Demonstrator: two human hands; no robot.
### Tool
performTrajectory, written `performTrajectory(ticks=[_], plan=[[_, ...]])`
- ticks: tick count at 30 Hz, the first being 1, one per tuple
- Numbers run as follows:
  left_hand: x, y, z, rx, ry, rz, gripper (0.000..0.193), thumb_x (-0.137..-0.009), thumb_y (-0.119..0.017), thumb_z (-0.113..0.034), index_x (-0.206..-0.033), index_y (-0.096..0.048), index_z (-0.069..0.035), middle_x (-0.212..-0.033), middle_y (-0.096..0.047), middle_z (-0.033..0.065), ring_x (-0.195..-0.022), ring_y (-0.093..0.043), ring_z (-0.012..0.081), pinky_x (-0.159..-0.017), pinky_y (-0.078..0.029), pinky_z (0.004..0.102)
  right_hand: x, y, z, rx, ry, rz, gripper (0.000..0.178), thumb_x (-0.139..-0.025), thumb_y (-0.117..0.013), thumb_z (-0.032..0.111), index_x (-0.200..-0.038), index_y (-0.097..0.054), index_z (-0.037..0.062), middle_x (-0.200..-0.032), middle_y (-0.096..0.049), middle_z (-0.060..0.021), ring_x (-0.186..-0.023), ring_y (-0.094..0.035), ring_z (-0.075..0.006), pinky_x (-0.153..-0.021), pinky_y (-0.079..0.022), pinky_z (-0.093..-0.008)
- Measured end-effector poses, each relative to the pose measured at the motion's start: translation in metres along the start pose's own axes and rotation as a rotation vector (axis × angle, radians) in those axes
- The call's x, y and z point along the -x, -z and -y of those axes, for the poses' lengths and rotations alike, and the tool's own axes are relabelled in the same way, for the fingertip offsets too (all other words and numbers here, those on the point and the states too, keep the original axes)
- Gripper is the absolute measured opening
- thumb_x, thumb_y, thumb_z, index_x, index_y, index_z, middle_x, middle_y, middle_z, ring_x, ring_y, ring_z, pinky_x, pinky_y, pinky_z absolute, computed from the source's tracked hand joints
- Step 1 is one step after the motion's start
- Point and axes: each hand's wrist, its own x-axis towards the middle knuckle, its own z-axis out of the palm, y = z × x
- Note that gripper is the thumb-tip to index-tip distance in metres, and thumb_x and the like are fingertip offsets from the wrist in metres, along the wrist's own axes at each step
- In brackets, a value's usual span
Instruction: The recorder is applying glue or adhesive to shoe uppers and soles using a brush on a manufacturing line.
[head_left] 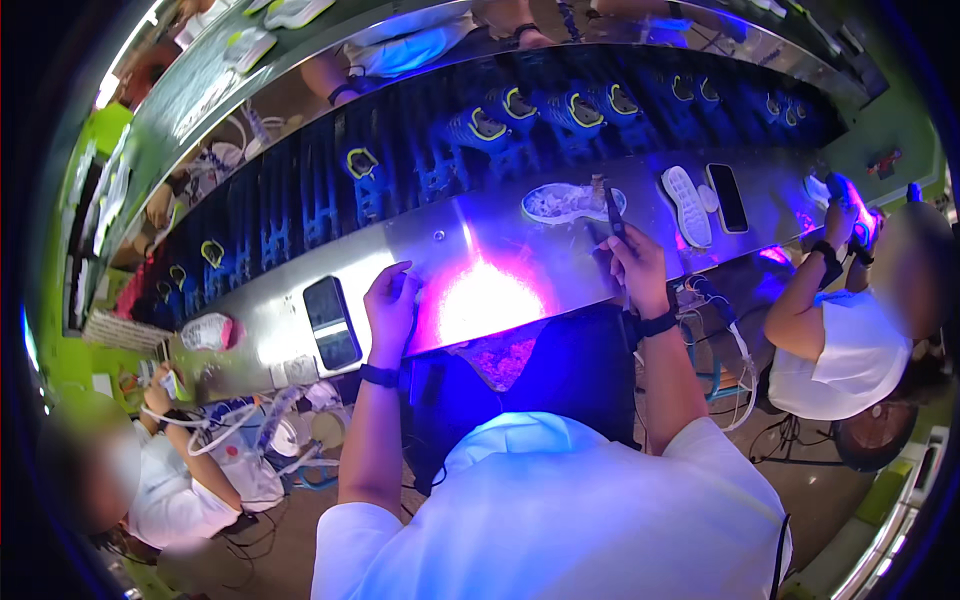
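Head view: a long steel bench point(300, 300) runs across the picture, with a dark conveyor point(420, 160) of shoe parts behind it and a person seated at each side.
Step in hand: judged from the pose, inspection or marking work under the violet lamp glare point(485, 300); the piece being worked on is washed out by that glare, so I cannot tell what it is.
Next move calls for: a steady tool tip brought down onto the lit spot, with the other hand holding the piece flat.
Shoe sole point(568, 202): pale, lying on the bench just beyond the tool, apart from both hands.
Phone point(332, 322): dark, flat on the bench to the left of the left hand.
Left hand point(392, 300): arm reaches straight forward, wrist banded, fingers curled down at the edge of the glare; whether they pinch anything I cannot tell.
Right hand point(638, 268): raised at the bench edge, fingers closed round a thin dark tool point(614, 212) that points upward, away from the body.
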Motion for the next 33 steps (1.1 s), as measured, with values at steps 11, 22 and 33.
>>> performTrajectory(ticks=[11,22,33], plan=[[0.003,0.006,0.013,-0.258,-0.209,-0.060,0.020,-0.090,-0.076,-0.016,-0.105,-0.075,-0.003,-0.081,-0.071,0.0061,-0.072,-0.064,0.0123,-0.068,-0.052,0.0290,-0.004,0.010,-0.008,0.120,0.009,0.103,0.024,-0.106,-0.054,0.016,-0.098,-0.068,-0.0011,-0.068,-0.063,-0.0024,-0.049,-0.051,-0.0061,-0.042,-0.038,-0.0224],[0.004,-0.002,0.011,-0.263,-0.228,-0.072,0.022,-0.087,-0.075,-0.018,-0.104,-0.076,-0.004,-0.083,-0.074,0.0109,-0.074,-0.069,0.0204,-0.070,-0.054,0.0335,-0.010,0.012,-0.016,0.087,-0.005,0.042,0.022,-0.106,-0.052,0.015,-0.107,-0.067,-0.0019,-0.091,-0.074,-0.0095,-0.048,-0.054,-0.0080,-0.040,-0.039,-0.0230],[-0.011,-0.099,-0.039,-0.471,-0.429,0.231,0.044,-0.082,-0.078,-0.026,-0.120,-0.069,-0.004,-0.112,-0.068,0.0160,-0.103,-0.067,0.0315,-0.090,-0.055,0.0434,0.002,0.007,-0.003,0.151,-0.050,0.001,0.045,-0.106,-0.053,0.015,-0.149,-0.048,0.0021,-0.093,-0.075,-0.0119,-0.047,-0.054,-0.0080,-0.039,-0.039,-0.0231]])
